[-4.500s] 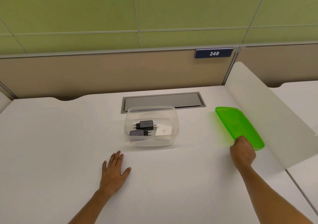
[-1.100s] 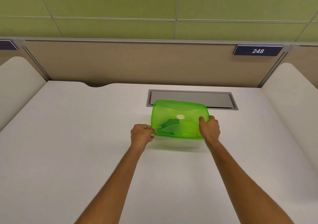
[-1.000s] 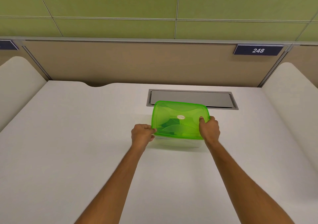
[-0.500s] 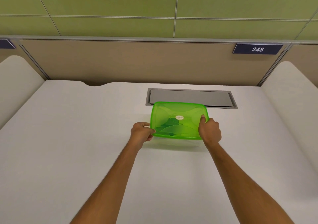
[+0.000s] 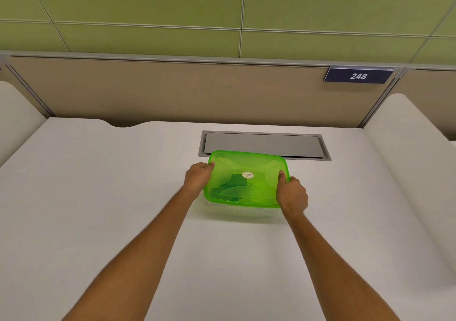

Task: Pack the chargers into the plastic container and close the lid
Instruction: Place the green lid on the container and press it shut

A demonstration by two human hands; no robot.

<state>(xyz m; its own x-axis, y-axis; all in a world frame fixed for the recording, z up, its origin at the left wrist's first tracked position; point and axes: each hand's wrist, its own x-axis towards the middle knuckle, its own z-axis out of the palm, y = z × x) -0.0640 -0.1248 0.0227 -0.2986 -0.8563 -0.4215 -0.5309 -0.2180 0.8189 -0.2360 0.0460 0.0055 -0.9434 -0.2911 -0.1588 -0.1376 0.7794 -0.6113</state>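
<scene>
From the head view, a dark blue sign (image 5: 358, 75) on the beige partition reads "248". A translucent green rectangular plastic lid (image 5: 246, 172), bearing a small round white sticker too small to read, sits on the clear plastic container (image 5: 237, 212) mid-desk, just before a grey metal cable hatch (image 5: 264, 144). Dark chargers (image 5: 233, 185) show dimly beneath. The left hand (image 5: 197, 178) grips the lid's left edge; the right hand (image 5: 292, 193) grips its right edge, thumb on top.

Green lid (image 5: 246, 180) on clear container (image 5: 237, 212), left hand (image 5: 198, 178) and right hand (image 5: 292, 193) gripping its sides
</scene>
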